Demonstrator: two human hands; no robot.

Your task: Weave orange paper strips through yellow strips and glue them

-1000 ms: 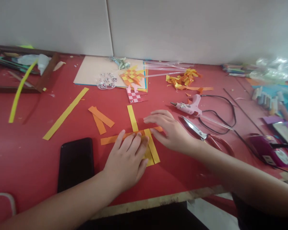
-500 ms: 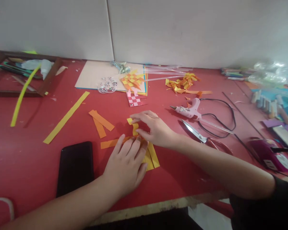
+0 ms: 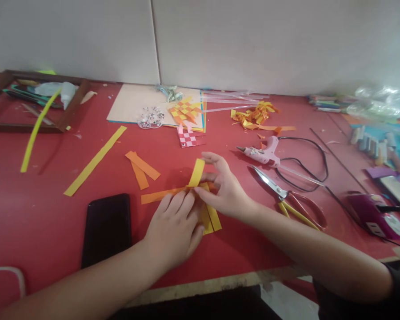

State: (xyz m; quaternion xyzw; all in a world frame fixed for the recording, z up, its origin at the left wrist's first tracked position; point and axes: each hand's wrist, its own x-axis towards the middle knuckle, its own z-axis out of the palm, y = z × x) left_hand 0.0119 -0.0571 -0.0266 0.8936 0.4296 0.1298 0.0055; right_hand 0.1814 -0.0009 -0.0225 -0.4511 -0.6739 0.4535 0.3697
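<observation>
My left hand (image 3: pixel 175 220) lies over a small mat of yellow paper strips (image 3: pixel 215 218), its fingers extended and pressing down. An orange paper strip (image 3: pixel 153 196) runs crosswise under its fingertips. My right hand (image 3: pixel 225 186) is at the mat's far edge, fingers curved around one raised yellow paper strip (image 3: pixel 196 172). Its thumb touches near the base of that strip, and the index fingertip is at the top end. The crossing of the strips is mostly hidden by both hands. Two loose orange strips (image 3: pixel 146 166) lie overlapped to the left.
Near my right forearm lie open scissors (image 3: pixel 276 189) and a pink glue gun (image 3: pixel 262 153) with its cord. A black phone (image 3: pixel 106 229) is at left. A pink checkered paper fish (image 3: pixel 186 137), a yellow-orange woven fish (image 3: pixel 185 111) and a wooden frame (image 3: pixel 76 104) are farther back.
The yellow strip, curled toward the left before, now stands up straighter. My right hand has shifted slightly right with it. My left hand stays on the mat.
</observation>
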